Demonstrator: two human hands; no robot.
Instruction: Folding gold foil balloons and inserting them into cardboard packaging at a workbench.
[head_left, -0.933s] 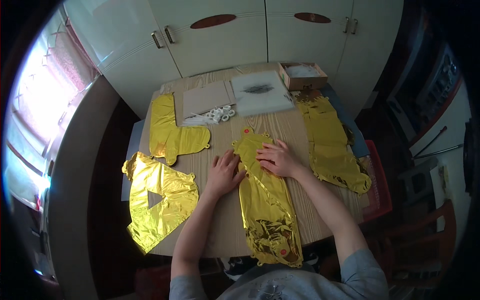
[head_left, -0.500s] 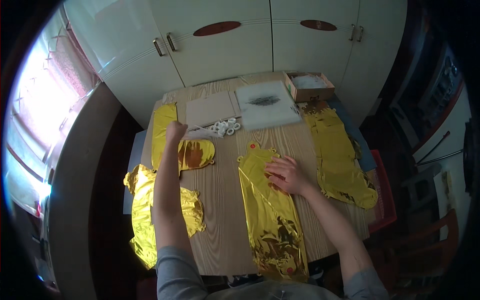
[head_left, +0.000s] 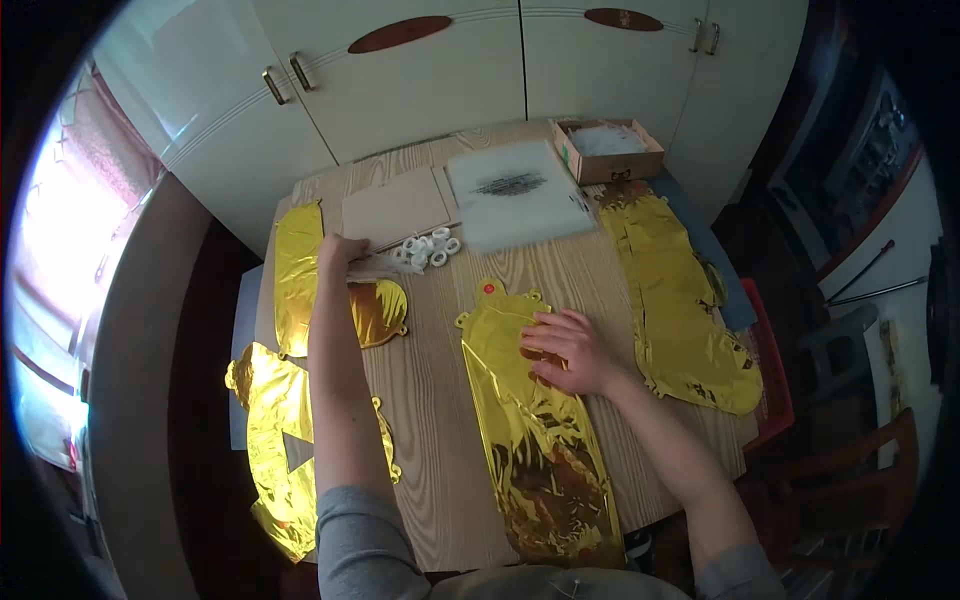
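My right hand (head_left: pixel 570 350) lies with fingers spread on a flat, uninflated gold foil balloon (head_left: pixel 510 360), which stretches to the table's near edge and has small looped tabs and a red dot at its far end. My left hand (head_left: pixel 342 252) reaches to the far left, fingers curled at the left end of some thin whitish translucent strips (head_left: pixel 385 266). What its fingers pinch, if anything, is hidden. Right beside the strips is a heap of small white rings (head_left: pixel 430 247). Another gold foil balloon (head_left: pixel 298 265) lies partly under my left wrist and forearm.
A crumpled gold foil balloon (head_left: pixel 275 430) lies at the near left and a long one (head_left: pixel 680 300) at the right. Farther back are beige cardboard sheets (head_left: pixel 395 208), a translucent sheet with a dark patch (head_left: pixel 515 215) and an open box (head_left: pixel 620 172). White cupboards (head_left: pixel 430 90) stand behind the table.
My left hand has come slightly nearer and turned, its fingers now pointing right beside the strips. My right hand stays on the balloon. The whole view has shifted a little.
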